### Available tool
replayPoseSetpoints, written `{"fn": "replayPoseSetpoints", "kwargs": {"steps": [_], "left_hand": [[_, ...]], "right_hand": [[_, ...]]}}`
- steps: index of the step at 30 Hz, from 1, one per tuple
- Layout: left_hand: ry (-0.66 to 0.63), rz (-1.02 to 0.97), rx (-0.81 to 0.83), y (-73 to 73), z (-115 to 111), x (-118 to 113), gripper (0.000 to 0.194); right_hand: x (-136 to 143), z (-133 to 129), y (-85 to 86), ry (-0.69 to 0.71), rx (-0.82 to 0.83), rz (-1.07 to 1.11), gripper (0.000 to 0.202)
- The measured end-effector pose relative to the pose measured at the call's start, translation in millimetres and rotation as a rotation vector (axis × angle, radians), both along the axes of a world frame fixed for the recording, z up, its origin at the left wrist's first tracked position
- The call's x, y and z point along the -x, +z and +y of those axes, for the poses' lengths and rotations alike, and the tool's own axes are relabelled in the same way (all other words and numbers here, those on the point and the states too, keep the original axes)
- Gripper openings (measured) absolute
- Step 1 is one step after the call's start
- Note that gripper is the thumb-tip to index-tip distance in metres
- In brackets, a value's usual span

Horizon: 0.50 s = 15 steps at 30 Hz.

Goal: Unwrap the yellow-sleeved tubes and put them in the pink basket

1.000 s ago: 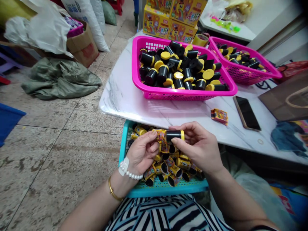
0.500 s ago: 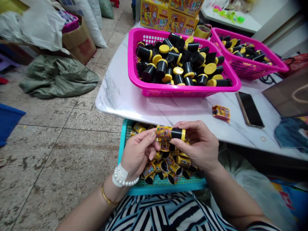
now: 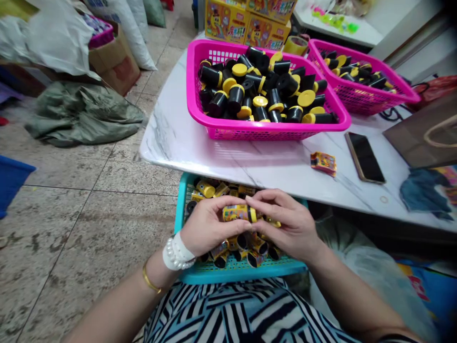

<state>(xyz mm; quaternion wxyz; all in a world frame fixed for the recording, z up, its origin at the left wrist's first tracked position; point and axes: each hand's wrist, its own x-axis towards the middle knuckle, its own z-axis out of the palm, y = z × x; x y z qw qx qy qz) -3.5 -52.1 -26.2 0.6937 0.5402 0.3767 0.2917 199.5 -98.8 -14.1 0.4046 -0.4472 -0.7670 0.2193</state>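
Note:
Between my two hands lies a small black canister (image 3: 237,213) with a yellow cap at its right end and a printed yellow sleeve round most of its body. My left hand (image 3: 210,224) has its fingers and thumb closed round the sleeved part. At the capped end, the fingertips and thumb of my right hand (image 3: 283,221) pinch the canister. Below them, a teal basket (image 3: 246,275) holds several sleeved canisters. A pink basket (image 3: 267,125) on the table is full of black canisters with yellow caps and no sleeves.
On the marble-patterned table (image 3: 171,143) are a stack of printed sleeves (image 3: 323,163), a phone (image 3: 364,157) and a second pink basket (image 3: 374,97) of canisters. Yellow printed boxes (image 3: 246,24) stand behind. Sacks and a green cloth (image 3: 84,113) lie on the floor at left.
The printed sleeve now covers most of the black canister, up to near its yellow cap. My hands have come closer together and slightly lower. The camera view has shifted slightly.

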Motion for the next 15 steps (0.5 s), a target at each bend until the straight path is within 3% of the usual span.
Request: {"fn": "replayPoseSetpoints", "kwargs": {"steps": [3, 6, 9, 11, 15], "left_hand": [[-0.055, 0.034, -0.061, -6.8, 0.8, -5.5, 0.041], [-0.118, -0.036, 0.071, -12.1, -0.2, -5.7, 0.053], [-0.135, -0.031, 0.150, -13.6, -4.6, -1.6, 0.051], [-0.087, 0.006, 0.058, -11.8, -8.3, -0.1, 0.040], [0.055, 0.082, -0.294, -7.2, -13.3, -2.7, 0.027]], "right_hand": [[-1.5, -2.3, -6.0, -0.011, -0.021, -0.020, 0.051], [-3.7, -3.7, -9.6, -0.042, -0.067, -0.023, 0.050], [-4.2, -6.7, -12.7, -0.038, -0.107, -0.026, 0.048], [-2.5, -9.8, -14.8, -0.053, -0.108, -0.017, 0.047], [3.9, -16.5, -17.9, -0.142, 0.020, 0.104, 0.041]]}}
